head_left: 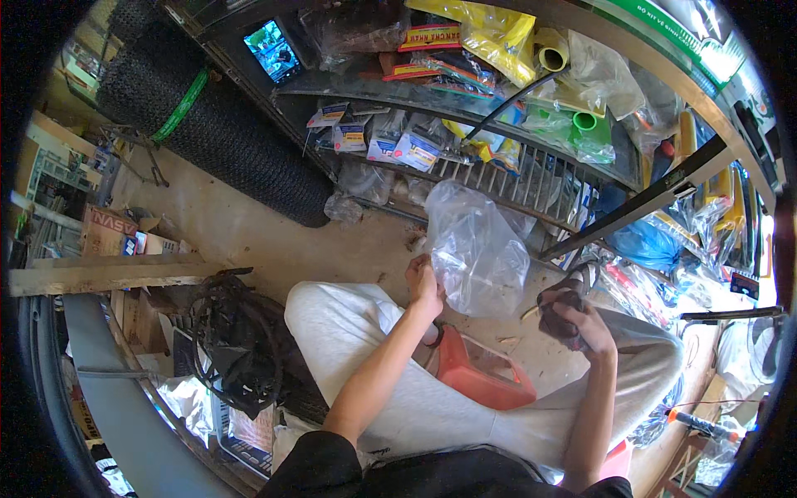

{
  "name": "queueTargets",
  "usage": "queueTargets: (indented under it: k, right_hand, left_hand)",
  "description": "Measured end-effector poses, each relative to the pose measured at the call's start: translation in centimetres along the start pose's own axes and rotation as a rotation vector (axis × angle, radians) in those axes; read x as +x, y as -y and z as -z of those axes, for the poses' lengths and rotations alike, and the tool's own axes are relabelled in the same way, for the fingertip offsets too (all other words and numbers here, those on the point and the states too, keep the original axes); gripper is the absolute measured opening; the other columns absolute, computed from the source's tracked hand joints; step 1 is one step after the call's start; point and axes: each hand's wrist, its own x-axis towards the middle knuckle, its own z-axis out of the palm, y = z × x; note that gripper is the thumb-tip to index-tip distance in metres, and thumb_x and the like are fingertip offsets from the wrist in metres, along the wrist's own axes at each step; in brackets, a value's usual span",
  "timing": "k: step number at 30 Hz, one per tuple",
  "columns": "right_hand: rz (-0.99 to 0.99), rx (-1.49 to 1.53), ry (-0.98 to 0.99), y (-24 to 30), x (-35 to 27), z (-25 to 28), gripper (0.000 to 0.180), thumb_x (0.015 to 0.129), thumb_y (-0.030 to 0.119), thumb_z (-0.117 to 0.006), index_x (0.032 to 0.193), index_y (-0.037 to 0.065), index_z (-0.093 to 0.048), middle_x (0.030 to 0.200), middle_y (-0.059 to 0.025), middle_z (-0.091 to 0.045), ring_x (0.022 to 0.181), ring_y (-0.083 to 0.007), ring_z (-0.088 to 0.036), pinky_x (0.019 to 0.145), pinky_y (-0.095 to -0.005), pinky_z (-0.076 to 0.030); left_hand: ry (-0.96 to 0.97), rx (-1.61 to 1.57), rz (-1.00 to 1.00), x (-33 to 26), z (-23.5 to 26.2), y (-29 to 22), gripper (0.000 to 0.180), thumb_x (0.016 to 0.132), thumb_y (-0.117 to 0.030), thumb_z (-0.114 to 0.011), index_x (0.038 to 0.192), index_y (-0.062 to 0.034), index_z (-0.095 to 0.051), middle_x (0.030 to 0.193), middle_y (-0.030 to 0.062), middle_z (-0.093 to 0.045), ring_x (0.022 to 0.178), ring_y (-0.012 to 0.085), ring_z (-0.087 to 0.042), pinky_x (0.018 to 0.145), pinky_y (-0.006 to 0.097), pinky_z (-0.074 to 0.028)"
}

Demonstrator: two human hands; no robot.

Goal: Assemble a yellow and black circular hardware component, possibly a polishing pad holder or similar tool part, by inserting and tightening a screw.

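My left hand (424,285) grips the lower left edge of a large clear plastic bag (475,247) and holds it upright above my knees. My right hand (575,317) is closed around a bundle of dark brown, strap-like items (564,299), just right of the bag and apart from it. I sit low on a red plastic stool (481,378), in light grey trousers, with both knees spread.
Ahead stands a metal rack (531,178) crowded with small packaged goods. A big roll of black mesh with a green band (212,124) lies at the upper left. A tangle of dark wire (237,340) and cardboard boxes (108,232) sit left of me, bagged goods at the right.
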Motion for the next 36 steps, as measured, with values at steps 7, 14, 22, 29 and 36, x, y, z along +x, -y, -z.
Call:
queueTargets:
  k: [7,14,22,29,36]
  right_hand:
    - [-0.284,0.058,0.105,-2.9,2.7,-2.8,0.039,0.091,0.030,-0.072,0.118,0.002,-0.066,0.094,-0.0055,-0.069,0.066,-0.0102,-0.061,0.048,-0.0247,-0.045]
    - [-0.404,0.271,0.256,-7.7,5.6,-4.3,0.042,0.097,0.029,-0.062,0.136,0.011,-0.061,0.097,-0.0038,-0.067,0.070,-0.0122,-0.063,0.053,-0.0249,-0.051]
    - [-0.431,0.663,0.426,-12.7,6.4,-3.4,0.049,0.102,0.030,-0.054,0.146,0.010,-0.048,0.093,-0.0059,-0.065,0.065,-0.0146,-0.061,0.052,-0.0280,-0.052]
    - [-0.218,0.690,0.371,-9.6,6.4,-3.1,0.051,0.099,0.031,-0.059,0.144,0.009,-0.051,0.102,-0.0074,-0.065,0.070,-0.0142,-0.062,0.054,-0.0293,-0.055]
    - [-0.078,0.204,-0.033,-5.3,5.5,-1.7,0.040,0.098,0.026,-0.058,0.131,0.004,-0.058,0.100,-0.0046,-0.068,0.073,-0.0123,-0.064,0.055,-0.0257,-0.052]
  left_hand:
    - [0.045,-0.116,0.128,-0.3,1.5,-0.5,0.019,0.091,-0.007,-0.047,0.104,-0.0114,-0.060,0.094,0.0043,-0.064,0.070,0.0152,-0.059,0.053,0.027,-0.044]
    - [0.096,-0.427,0.274,-1.0,0.5,-2.4,0.023,0.100,-0.005,-0.039,0.105,0.0014,-0.061,0.094,0.0118,-0.071,0.078,0.0204,-0.072,0.065,0.030,-0.064]
    - [0.234,-0.524,0.336,-1.0,-0.6,-3.0,0.029,0.103,-0.008,-0.034,0.105,0.0046,-0.059,0.090,0.0129,-0.070,0.068,0.0183,-0.070,0.058,0.025,-0.063]
    - [0.332,-0.232,0.153,-1.8,-2.1,-2.7,0.028,0.104,-0.016,-0.037,0.110,-0.0037,-0.061,0.098,0.0033,-0.069,0.089,0.0153,-0.069,0.076,0.034,-0.060]
    - [0.029,0.231,-0.106,-3.6,-4.4,-4.1,0.041,0.100,-0.041,-0.055,0.132,-0.0157,-0.050,0.130,0.0023,-0.053,0.105,0.0182,-0.056,0.077,0.034,-0.051]
